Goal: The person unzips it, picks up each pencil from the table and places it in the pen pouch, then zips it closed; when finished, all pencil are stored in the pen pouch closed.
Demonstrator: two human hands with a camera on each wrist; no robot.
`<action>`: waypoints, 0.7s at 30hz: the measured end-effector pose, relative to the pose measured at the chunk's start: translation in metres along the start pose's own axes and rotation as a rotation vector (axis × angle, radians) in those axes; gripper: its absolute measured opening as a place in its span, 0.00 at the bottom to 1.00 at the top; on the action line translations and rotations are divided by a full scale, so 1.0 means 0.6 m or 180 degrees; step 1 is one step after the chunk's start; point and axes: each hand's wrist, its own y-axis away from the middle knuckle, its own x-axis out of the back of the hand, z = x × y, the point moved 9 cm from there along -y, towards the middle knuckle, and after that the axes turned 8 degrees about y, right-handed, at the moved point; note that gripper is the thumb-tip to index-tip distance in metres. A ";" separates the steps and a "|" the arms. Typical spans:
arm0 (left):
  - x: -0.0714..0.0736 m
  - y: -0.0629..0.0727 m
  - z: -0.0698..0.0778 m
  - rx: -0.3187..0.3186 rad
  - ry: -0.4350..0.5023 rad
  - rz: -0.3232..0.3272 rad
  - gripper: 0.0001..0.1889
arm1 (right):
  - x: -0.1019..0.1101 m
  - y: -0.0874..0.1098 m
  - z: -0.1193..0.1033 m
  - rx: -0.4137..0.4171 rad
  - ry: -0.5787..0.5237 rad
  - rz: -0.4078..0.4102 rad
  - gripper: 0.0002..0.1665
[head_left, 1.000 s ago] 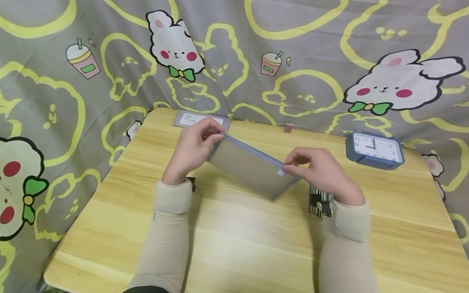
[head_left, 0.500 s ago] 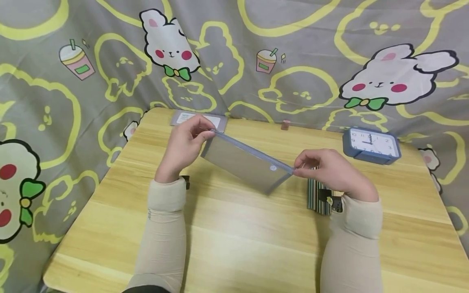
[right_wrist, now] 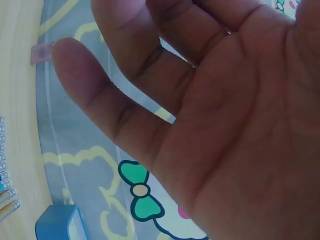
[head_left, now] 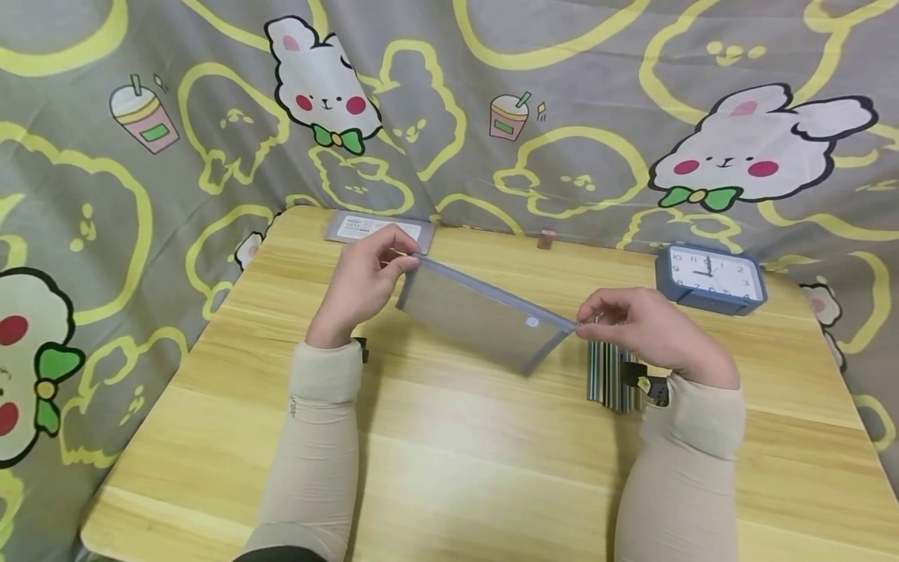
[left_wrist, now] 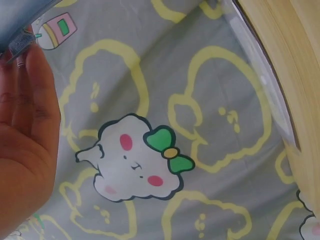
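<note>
A see-through zip pouch with grey-blue edging and a small round white mark hangs tilted above the table, its right end lower. My left hand pinches the upper left corner between thumb and fingers. At the right end of the zip edge, my right hand pinches the other corner. In the left wrist view, part of the pouch shows above the fingers of the left hand. The palm of the right hand fills much of the right wrist view, its pinching fingertips out of frame.
Under my right hand lies a row of pens, partly covered by the wrist. A blue clock stands at the back right. A grey packet with a white label lies at the back left. A patterned curtain borders the wooden table.
My right hand has moved right from beside the round mark to the pouch's corner, and the zip edge is now spread between both hands. The left hand shifted only slightly.
</note>
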 end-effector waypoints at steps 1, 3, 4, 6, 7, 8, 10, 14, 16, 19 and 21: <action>0.000 0.000 0.000 -0.0003 -0.0008 -0.0004 0.03 | 0.000 0.000 0.001 -0.0007 -0.0011 0.0002 0.08; 0.001 0.001 0.000 -0.0001 -0.0023 -0.0007 0.03 | 0.001 0.001 0.002 -0.0028 -0.0009 0.0008 0.08; 0.002 0.001 -0.001 0.0013 -0.0031 -0.0009 0.03 | 0.001 0.001 0.002 -0.0040 -0.0007 0.0006 0.08; 0.002 0.002 -0.003 0.0047 -0.0047 -0.0009 0.03 | 0.000 0.001 0.002 -0.0049 -0.0011 -0.0004 0.09; 0.003 0.002 -0.004 0.0064 -0.0045 -0.0009 0.03 | 0.000 0.001 0.002 -0.0053 -0.0016 -0.0010 0.09; 0.003 0.002 -0.005 0.0083 -0.0047 -0.0007 0.03 | 0.000 0.001 0.002 -0.0050 -0.0015 -0.0012 0.09; 0.003 0.001 -0.006 0.0087 -0.0063 0.0008 0.03 | 0.000 0.000 0.001 -0.0047 -0.0020 -0.0016 0.08; -0.002 -0.001 -0.003 0.0011 -0.0110 0.0053 0.03 | -0.004 -0.007 -0.003 -0.0016 0.0074 -0.0041 0.07; -0.007 -0.003 -0.001 -0.0021 -0.0134 0.0049 0.03 | -0.007 -0.011 -0.004 0.0006 0.0160 -0.0070 0.07; -0.017 -0.005 0.000 -0.0023 -0.0130 -0.0008 0.03 | -0.015 -0.015 -0.008 0.0033 0.0249 -0.0164 0.06; -0.022 -0.006 -0.001 0.0002 -0.0093 -0.0058 0.03 | -0.019 -0.015 -0.013 0.0052 0.0224 -0.0229 0.05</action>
